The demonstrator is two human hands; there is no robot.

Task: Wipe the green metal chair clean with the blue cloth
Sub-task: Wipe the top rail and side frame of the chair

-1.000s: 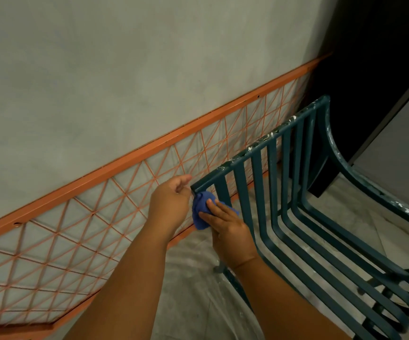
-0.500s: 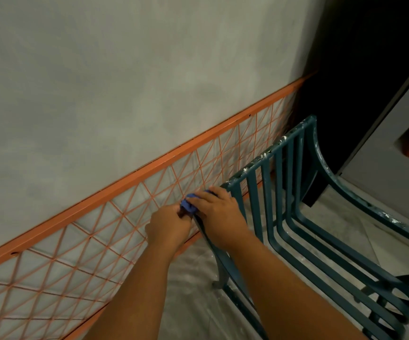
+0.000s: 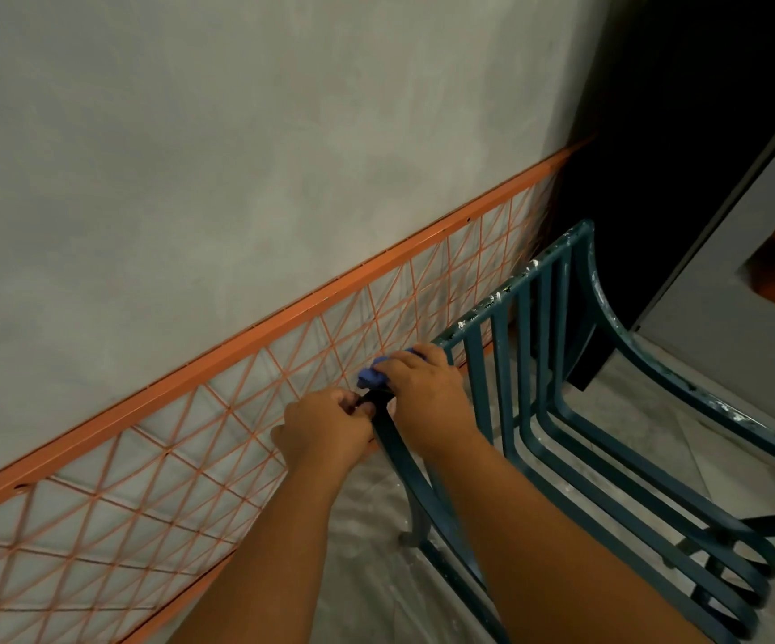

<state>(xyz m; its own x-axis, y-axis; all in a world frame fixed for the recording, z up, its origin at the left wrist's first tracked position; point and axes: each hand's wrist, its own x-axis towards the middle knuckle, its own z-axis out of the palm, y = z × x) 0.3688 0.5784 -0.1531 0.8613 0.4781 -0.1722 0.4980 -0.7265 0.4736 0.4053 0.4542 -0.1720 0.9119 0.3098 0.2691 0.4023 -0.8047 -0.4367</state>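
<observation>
The green metal chair [image 3: 548,411] stands at the right, its slatted back towards the wall, with white flecks along the top rail. My right hand [image 3: 427,395] presses the blue cloth [image 3: 373,375] onto the near corner of the chair's back, covering most of the cloth. My left hand [image 3: 325,429] sits just left of it, fingers pinched on the chair's corner at the top of the side rail.
An orange wire-mesh panel [image 3: 236,411] leans along the grey wall [image 3: 236,155] behind the chair. A dark opening [image 3: 683,132] and a grey door [image 3: 724,318] stand at the right. The floor [image 3: 367,550] is pale and glossy.
My right hand has carried the cloth up from the slat onto the chair's top corner. My left hand has closed on that corner. The view has drifted up and left.
</observation>
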